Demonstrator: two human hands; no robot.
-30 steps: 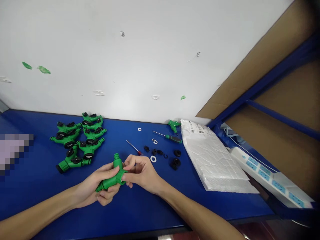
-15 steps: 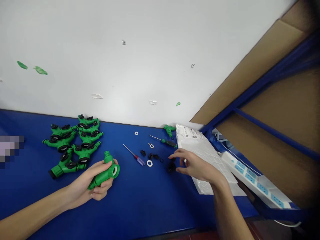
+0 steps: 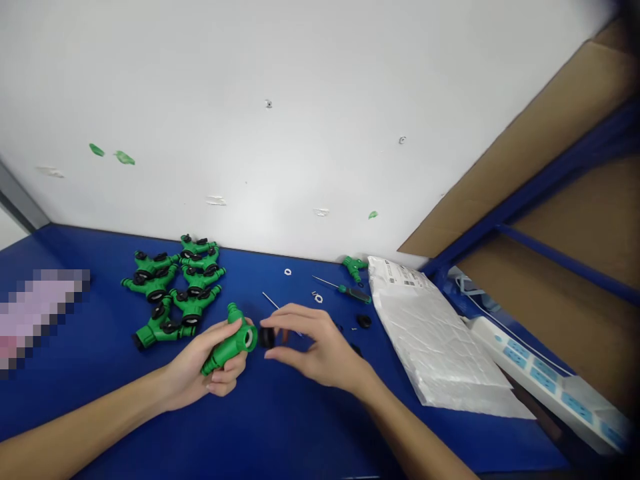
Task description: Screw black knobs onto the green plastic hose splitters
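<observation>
My left hand is closed around a green Y-shaped hose splitter, its round collar with a white ring inside turned to the right. Between the thumb and fingers of my right hand is a black ring-shaped cap, held just right of that collar. A narrow gap seems to lie between cap and collar. Behind my right hand a screwdriver shaft shows, its handle mostly hidden. Another black cap rests on the blue table right of my right hand.
Several green splitters with black valves are grouped at the left. A green-and-black screwdriver, white washers and a lone green splitter lie toward the wall. A white plastic mailer and power strip occupy the right side.
My right hand has picked up a black cap from the table's right side and carried it left to the splitter. My left hand keeps its hold. The view has shifted somewhat.
</observation>
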